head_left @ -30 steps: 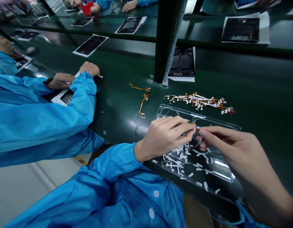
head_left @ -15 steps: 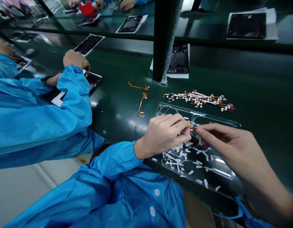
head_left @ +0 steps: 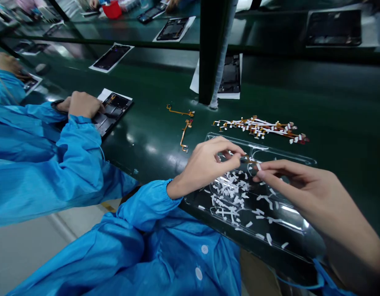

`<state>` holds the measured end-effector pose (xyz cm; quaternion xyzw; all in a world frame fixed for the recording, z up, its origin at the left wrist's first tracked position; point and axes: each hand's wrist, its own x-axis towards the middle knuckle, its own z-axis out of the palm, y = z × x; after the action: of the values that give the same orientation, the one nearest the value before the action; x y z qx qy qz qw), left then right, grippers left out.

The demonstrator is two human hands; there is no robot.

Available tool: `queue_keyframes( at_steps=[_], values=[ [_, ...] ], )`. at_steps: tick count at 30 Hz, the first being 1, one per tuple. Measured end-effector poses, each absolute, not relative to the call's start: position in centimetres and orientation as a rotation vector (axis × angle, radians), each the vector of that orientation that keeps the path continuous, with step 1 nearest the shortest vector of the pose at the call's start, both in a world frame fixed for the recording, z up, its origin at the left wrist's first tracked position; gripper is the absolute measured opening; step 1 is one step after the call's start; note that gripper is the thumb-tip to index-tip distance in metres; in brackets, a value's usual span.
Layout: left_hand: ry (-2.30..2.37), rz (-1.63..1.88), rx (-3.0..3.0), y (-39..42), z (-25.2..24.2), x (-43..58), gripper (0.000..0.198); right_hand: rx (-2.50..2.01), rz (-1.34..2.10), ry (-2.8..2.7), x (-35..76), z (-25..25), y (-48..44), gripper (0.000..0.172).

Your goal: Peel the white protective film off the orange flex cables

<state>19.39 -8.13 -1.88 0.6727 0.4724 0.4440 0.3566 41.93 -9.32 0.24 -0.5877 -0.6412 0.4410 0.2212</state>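
Note:
My left hand (head_left: 213, 162) pinches one end of a thin orange-brown flex cable (head_left: 247, 159) between thumb and forefinger, above a clear plastic tray (head_left: 285, 158). Facing it, my right hand (head_left: 307, 187) is closed at the fingertips on a small white strip (head_left: 259, 166), close to the cable's other end. Whether that strip still sticks to the cable cannot be made out. Many white strip scraps (head_left: 229, 187) lie scattered in the tray below both hands. Beyond the tray lies a pile of flex cables with white strips (head_left: 260, 127).
Two separate flex cables (head_left: 181, 112) lie left of the pile. A dark post (head_left: 210, 53) rises behind them. At left, a co-worker's hand (head_left: 85, 105) touches a dark device housing (head_left: 114, 109). More housings on white paper (head_left: 174, 29) rest along the bench and shelf.
My left hand has risen slightly and moved a little left, showing more of the cable. A white strip now shows at my right fingertips. The co-worker's hand has come down onto the device housing.

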Motion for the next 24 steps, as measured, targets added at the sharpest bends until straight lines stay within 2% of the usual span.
queue_keyframes(
  at_steps=[4,8,14,24],
  values=[
    [1.312,1.346,1.695,-7.6,-1.3,18.2,0.010,-1.656,1.158,-1.794,42.3,0.3,-9.2,0.044],
    [1.374,1.449,1.861,-8.3,-1.5,18.8,0.017,-1.632,1.109,-1.755,42.1,0.0,-9.1,0.039],
    [1.248,1.262,2.138,-9.8,-2.6,20.8,0.016,-1.560,1.069,-1.798,41.8,-0.1,-9.5,0.032],
    [1.370,1.094,2.325,-9.6,-2.2,20.9,0.017,-1.514,0.920,-1.982,41.7,0.3,-9.8,0.033]
  ],
)
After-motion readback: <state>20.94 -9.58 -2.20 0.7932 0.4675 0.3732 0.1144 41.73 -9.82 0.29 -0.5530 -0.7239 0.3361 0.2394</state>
